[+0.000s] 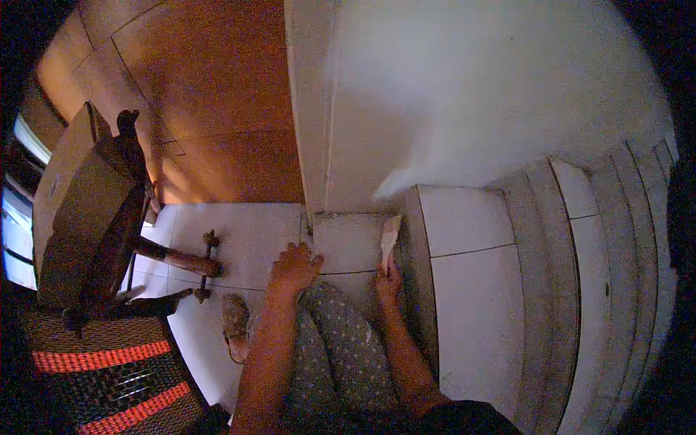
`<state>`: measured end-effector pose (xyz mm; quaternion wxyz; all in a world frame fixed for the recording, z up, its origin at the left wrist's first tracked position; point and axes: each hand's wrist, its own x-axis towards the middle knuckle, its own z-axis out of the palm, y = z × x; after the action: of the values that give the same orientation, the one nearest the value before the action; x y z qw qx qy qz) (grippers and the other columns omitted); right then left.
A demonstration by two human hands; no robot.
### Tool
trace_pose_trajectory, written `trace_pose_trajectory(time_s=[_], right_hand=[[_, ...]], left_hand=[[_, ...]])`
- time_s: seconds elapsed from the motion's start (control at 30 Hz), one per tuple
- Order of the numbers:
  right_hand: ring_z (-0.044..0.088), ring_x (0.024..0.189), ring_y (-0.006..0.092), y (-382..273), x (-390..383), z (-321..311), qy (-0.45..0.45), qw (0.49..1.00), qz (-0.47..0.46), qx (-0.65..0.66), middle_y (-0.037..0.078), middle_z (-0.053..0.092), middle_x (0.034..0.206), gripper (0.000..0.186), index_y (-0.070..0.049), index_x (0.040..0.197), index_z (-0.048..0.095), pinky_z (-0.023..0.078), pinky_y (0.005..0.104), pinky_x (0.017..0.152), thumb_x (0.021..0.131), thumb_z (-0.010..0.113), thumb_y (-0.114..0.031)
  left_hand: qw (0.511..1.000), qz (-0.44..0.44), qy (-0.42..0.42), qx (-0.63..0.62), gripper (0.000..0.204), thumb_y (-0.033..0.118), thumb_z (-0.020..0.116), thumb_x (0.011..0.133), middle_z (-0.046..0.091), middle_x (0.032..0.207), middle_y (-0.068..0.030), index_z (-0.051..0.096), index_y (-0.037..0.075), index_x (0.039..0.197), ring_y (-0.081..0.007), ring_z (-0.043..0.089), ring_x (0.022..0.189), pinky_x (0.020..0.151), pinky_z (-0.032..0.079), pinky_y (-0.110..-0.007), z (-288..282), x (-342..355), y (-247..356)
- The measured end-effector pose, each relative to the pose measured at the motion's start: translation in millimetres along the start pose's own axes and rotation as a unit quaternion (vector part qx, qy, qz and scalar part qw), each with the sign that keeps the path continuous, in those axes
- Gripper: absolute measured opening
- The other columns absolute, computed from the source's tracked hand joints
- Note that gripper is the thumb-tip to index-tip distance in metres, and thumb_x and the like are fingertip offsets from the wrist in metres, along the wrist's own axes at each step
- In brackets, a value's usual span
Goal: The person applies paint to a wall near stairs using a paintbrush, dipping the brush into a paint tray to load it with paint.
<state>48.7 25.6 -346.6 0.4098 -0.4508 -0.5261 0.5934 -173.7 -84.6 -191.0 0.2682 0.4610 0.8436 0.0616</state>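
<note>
White and long, a pale flat tool with a brownish far tip (389, 243) is in the right hand (388, 283). The fingers are closed around its near end, and the wide end points to the far side. The picture is grainy, so I cannot tell just what kind of tool it is. It is just left of the lowest of the white tiled steps (471, 217), which go up on the right. The left hand (296, 268) is open, with its fingers apart, and I see nothing in it. It is near the knees of the grey trousers with pale dots (348, 341). Below is the white tile floor (254, 239). Far off stands a smooth white wall (507, 87), with an orange-brown panel (225, 101) to its left. Near on the left is a black and orange woven mat-like piece (109, 377).
</note>
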Motion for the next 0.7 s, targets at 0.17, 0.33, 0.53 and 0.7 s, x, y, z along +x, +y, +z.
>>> trace_pose_trajectory(time_s=[0.17, 0.33, 0.53, 0.7], right_hand=[[0.054, 0.068, 0.0136, -7.4, 16.7, 7.4, 0.055, 0.991, 0.037, -0.118, 0.01, 0.05, 0.114, 0.045, -0.008, 0.125, 0.044, 0.046, 0.0272, 0.048, 0.082, 0.056, -0.003], [0.053, 0.065, 0.0145, 44.8, 54.7, 10.3, 0.08, 0.96, -0.193, -0.186, 0.008, 0.053, 0.1, 0.046, -0.008, 0.124, 0.045, 0.047, 0.028, 0.049, 0.079, 0.056, -0.001], [0.054, 0.067, 0.0172, 60.4, 78.6, -10.6, 0.047, 0.924, -0.147, -0.349, 0.007, 0.052, 0.091, 0.044, -0.004, 0.121, 0.047, 0.047, 0.0321, 0.059, 0.078, 0.055, 0.0], [0.054, 0.087, 0.0157, -25.3, 15.4, 47.5, -0.083, 0.94, -0.179, -0.277, 0.009, 0.055, 0.103, 0.047, -0.004, 0.123, 0.047, 0.045, 0.0284, 0.068, 0.076, 0.052, 0.004]], left_hand=[[1.0, 0.008, 0.013, -0.021, 0.056, 0.046, 0.043, 0.084, 0.045, 0.117, -0.0233, 0.045, 0.0, 0.116, -0.0398, 0.048, 0.106, 0.087, 0.04, -0.051, 18.9, 10.5, -16.8], [0.999, 0.047, 0.02, 0.016, 0.057, 0.048, 0.042, 0.084, 0.045, 0.117, -0.0227, 0.044, 0.0, 0.116, -0.0391, 0.047, 0.107, 0.087, 0.04, -0.052, 39.9, 24.1, -30.9], [0.999, 0.004, -0.029, -0.033, 0.056, 0.046, 0.042, 0.085, 0.045, 0.118, -0.0221, 0.044, 0.0, 0.116, -0.0384, 0.047, 0.107, 0.087, 0.039, -0.051, -10.3, 2.4, 36.7], [1.0, -0.006, -0.013, -0.001, 0.054, 0.045, 0.042, 0.085, 0.045, 0.118, -0.0222, 0.045, 0.001, 0.116, -0.0388, 0.047, 0.107, 0.087, 0.039, -0.051, -0.9, 0.9, -11.2]])
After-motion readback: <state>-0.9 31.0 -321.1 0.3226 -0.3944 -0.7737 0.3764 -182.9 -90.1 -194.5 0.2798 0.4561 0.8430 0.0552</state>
